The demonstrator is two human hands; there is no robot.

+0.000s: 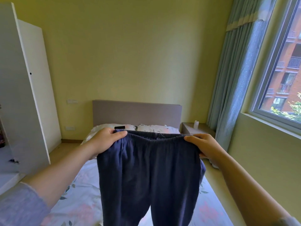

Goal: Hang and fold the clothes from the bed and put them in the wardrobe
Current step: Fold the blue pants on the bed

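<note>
- A bed (84, 201) with a pale floral sheet is seen running from the bottom of the view up to the far wall.
- An open white wardrobe (19, 95) is seen at the left, beside the bed, with its doors swung out.
- A blue curtain (236, 79) is hung at the right, next to a window (280, 70).
- A pair of dark blue trousers (146, 173) is held up in the air above the bed, the elastic waistband stretched between both hands and the legs hanging down out of view.
- A grey headboard (136, 111) is set against the yellow wall.
- The left end of the waistband is grasped by the left hand (104, 141), its fingers (120, 134) clenched round the cloth.
- The right end is grasped by the right hand (203, 147), its fingers (191, 139) pinched on the band.
- Two patterned pillows (153, 128) are laid below the headboard.
- A low bench (190, 129) is placed just beside the bed's right side.
- A black phone (119, 127) is laid on the left pillow.
- A small white bottle (196, 124) is stood upright on the bench.
</note>
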